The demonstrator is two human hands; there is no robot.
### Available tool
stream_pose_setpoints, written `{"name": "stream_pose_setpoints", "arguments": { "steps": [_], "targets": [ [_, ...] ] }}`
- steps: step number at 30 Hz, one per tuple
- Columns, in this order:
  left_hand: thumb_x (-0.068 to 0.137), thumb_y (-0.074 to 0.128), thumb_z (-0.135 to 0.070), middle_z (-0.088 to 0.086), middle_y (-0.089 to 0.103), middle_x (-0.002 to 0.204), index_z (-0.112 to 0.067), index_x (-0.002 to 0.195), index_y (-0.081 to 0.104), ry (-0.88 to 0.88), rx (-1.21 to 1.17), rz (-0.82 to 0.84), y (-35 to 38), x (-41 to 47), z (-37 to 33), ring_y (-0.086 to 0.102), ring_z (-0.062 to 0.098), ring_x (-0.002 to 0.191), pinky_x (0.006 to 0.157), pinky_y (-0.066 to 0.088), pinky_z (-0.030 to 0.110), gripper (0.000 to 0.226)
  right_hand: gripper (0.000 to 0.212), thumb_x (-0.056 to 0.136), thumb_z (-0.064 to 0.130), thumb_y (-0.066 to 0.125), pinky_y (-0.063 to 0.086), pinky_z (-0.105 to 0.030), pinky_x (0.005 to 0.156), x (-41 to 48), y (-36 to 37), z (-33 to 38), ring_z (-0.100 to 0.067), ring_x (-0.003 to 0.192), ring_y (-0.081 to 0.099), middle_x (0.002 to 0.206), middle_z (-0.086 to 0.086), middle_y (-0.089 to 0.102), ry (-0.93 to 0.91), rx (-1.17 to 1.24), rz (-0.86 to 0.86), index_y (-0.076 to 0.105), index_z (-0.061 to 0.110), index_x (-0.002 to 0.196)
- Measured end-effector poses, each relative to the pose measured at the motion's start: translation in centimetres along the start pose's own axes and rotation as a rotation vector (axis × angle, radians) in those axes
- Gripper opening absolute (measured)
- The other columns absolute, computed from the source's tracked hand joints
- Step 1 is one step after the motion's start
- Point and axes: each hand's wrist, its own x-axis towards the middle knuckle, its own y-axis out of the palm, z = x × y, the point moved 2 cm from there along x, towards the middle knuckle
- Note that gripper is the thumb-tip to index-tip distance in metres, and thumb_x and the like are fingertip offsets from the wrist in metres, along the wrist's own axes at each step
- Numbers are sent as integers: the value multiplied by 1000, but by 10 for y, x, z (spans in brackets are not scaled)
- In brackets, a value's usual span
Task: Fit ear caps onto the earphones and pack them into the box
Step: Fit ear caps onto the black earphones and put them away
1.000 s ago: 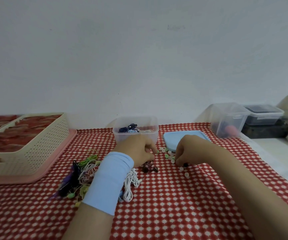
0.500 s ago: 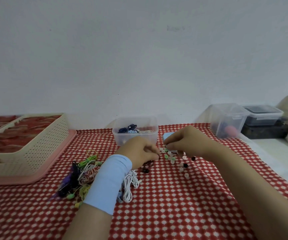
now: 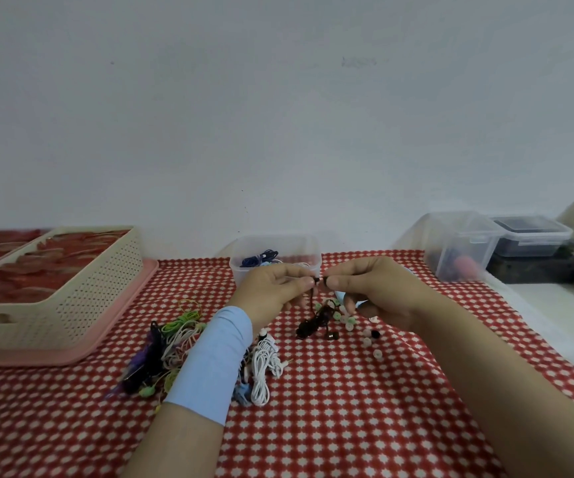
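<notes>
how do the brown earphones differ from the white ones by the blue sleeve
Colour: the brown earphones are dark, the white earphones pale. Pose: the left hand pinches one brown bud and holds it raised, cord hanging, while the right hand pinches a dark ear cap beside it; the white earphones lie untouched on the cloth. Both are wired, with bundled cords.

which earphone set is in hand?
The dark brown set: the left hand pinches its earbud, the right hand a dark ear cap. The white bundle and green-purple tangle lie on the cloth, the blue set in the clear box.
</notes>
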Motion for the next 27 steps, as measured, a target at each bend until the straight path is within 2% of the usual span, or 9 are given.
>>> {"name": "stream_pose_setpoints", "arguments": {
  "steps": [2, 5, 8, 11, 14, 16, 20, 27],
  "targets": [
    [91, 67, -12, -3, 71, 76, -15, 100, 74, 11, -16, 7, 0, 0, -1, 61, 4, 60, 56, 46, 13, 12, 7, 80, 11, 77, 32, -18, 36, 2, 1, -2, -13, 50, 56, 76, -3, 75, 12, 50, 21, 80, 12, 86],
    [91, 67, -13, -1, 70, 73, -14, 101, 75, 29, -16, 7, 1, 0, -3, 59, 2, 59, 57, 46, 12, 13, 20, 72, 18, 76, 30, -18, 35, 4, 2, -4, -12, 49, 55, 71, 0, 72, 8, 75, 52, 77, 11, 91],
    [91, 67, -14, -1, 70, 72, -13, 102, 76, 45, -2, 8, 2, 0, -2, 60, 2, 61, 58, 46, 12, 14, 24, 73, 16, 75, 29, -17, 36, 5, 1, -4, -12, 48, 53, 69, 0, 71, 14, 97, 70, 76, 8, 95],
    [91, 68, -15, 0, 70, 73, -14, 101, 76, 53, 1, 24, 2, 0, -2, 61, 3, 65, 63, 48, 14, 14, 24, 72, 16, 77, 29, -17, 37, 6, 1, -6, -12, 50, 51, 79, -4, 73, 35, 136, 89, 79, 8, 94],
    [90, 68, -14, 3, 70, 76, -13, 102, 76, 51, -34, 36, 3, 1, 0, 61, 9, 70, 72, 50, 22, 15, 23, 70, 18, 78, 29, -16, 37, 7, 0, -8, -11, 53, 52, 89, -7, 74, 59, 152, 103, 81, 10, 92],
    [91, 67, -12, 7, 70, 79, -12, 104, 76, 52, -71, 53, 6, 2, 1, 60, 12, 71, 75, 50, 28, 16, 22, 70, 20, 79, 29, -16, 37, 7, 0, -7, -11, 55, 52, 88, -6, 73, 65, 145, 119, 82, 13, 90],
    [90, 67, -8, 5, 71, 79, -12, 104, 76, 50, -103, 68, 9, 2, 2, 59, 8, 65, 70, 48, 25, 17, 16, 69, 20, 79, 29, -16, 36, 6, 1, -6, -11, 55, 52, 80, -3, 70, 73, 154, 136, 83, 15, 85],
    [85, 74, -11, -1, 74, 79, -12, 97, 77, 73, -91, 25, 7, 3, 1, 64, 8, 68, 77, 50, 25, 13, 16, 72, 18, 78, 34, -17, 38, 6, 0, -5, -10, 55, 56, 82, -4, 73, 73, 140, 142, 83, 13, 86]
  ]
}}
